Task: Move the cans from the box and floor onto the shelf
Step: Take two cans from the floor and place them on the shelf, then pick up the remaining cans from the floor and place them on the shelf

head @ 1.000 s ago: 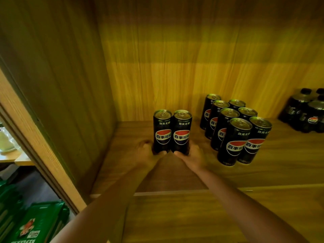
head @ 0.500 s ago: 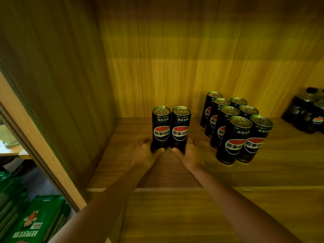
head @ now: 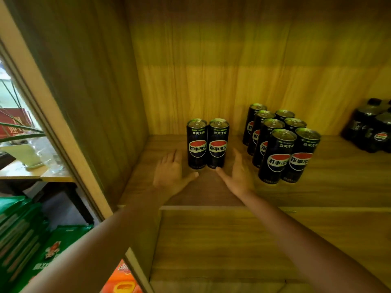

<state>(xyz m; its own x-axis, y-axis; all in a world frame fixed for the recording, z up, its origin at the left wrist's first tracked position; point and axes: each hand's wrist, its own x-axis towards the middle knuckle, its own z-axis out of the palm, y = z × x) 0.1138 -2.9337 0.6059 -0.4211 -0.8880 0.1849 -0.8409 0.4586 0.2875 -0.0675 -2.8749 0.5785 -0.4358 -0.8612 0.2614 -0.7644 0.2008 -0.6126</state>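
- Two cans (head: 207, 143) stand upright, side by side and touching, on the shelf (head: 338, 187), close to its left wall and near the back.
- Left hand (head: 171, 174) lies just left of the pair, fingers (head: 174, 157) spread and pointing inward, gripping nothing; whether it brushes the left can, I cannot tell.
- Right hand (head: 238, 176) sits just right of the pair, fingers (head: 237, 154) loosely spread, thumb tip at the base of the right can, holding nothing.
- Both cans are black with a red, white and blue globe crossed by 百事可乐; small writing above it, not clearly readable.
- To the right, apart from the pair, a block of cans (head: 281, 142) in two rows carries the same label.
- Far right, dark bottles (head: 370, 132) with the same globe.
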